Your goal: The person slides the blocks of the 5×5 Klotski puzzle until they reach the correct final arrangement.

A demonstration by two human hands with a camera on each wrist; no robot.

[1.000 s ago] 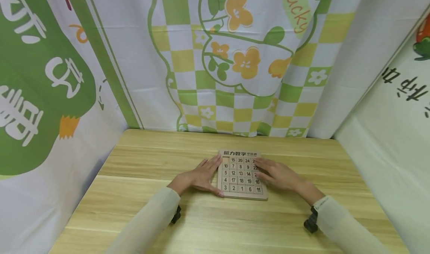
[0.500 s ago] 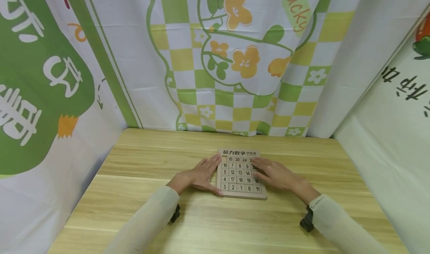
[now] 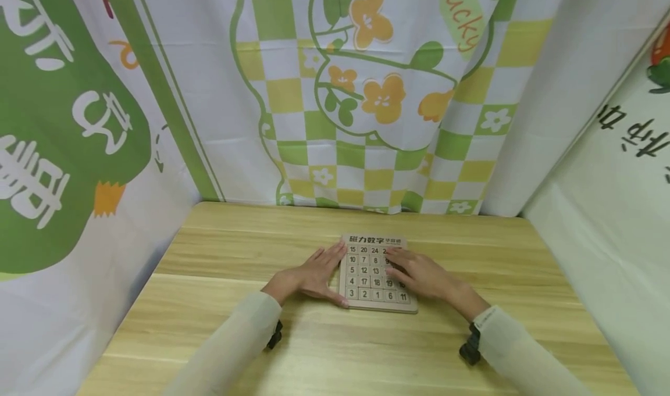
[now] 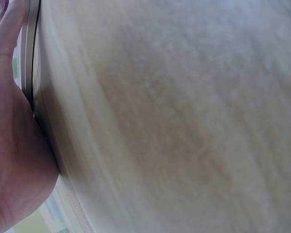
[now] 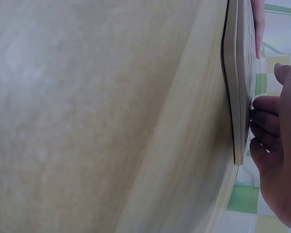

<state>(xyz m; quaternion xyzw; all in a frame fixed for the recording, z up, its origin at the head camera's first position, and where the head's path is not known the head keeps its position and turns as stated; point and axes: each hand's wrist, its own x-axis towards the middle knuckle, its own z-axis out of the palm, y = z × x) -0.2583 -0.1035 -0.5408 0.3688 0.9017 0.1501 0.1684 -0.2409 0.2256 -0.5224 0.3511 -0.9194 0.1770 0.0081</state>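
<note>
A wooden sliding number puzzle (image 3: 374, 240) lies flat on the table, its numbered tiles in rows under a printed header. My left hand (image 3: 314, 277) rests against its left side, fingers stretched along the edge and thumb at the lower left corner. Over the upper right tiles, the fingertips of my right hand (image 3: 421, 274) touch the surface and hide several numbers. The top row begins with 15 at the left. In the right wrist view, slightly bent fingers meet the face of the puzzle board (image 5: 236, 82). Only a strip of its side shows in the left wrist view.
The wooden table (image 3: 251, 227) extends on all sides of the puzzle. A patterned curtain (image 3: 377, 169) hangs behind its far edge, with printed white cloths at left and right. Both forearms wear dark wrist devices.
The gap at the top left corner has gone; 15, 20 and 24 have shifted one place left. My right hand has moved left over the tiles. The left hand stays put.
</note>
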